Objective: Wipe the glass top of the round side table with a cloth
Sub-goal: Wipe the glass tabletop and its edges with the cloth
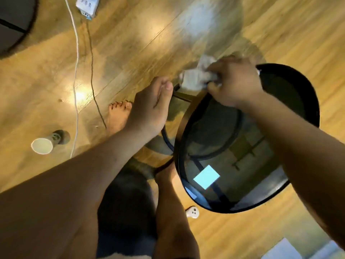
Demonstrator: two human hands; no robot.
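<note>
White crumpled cloth (pixel 196 78) gripped by right hand (pixel 236 83), round glass top (pixel 233 156) edge.

Cup (pixel 42 146) left of table (pixel 306 94) — cloth (pixel 194 79) seemingly beyond.

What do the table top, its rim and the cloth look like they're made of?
Table top: smooth, dark-tinted glass; the floor and frame show through and it reflects light. Rim: probably black-painted metal, thin and matte. Cloth: soft, pale crumpled fabric or paper, too blurred to tell, in the right hand.
</note>
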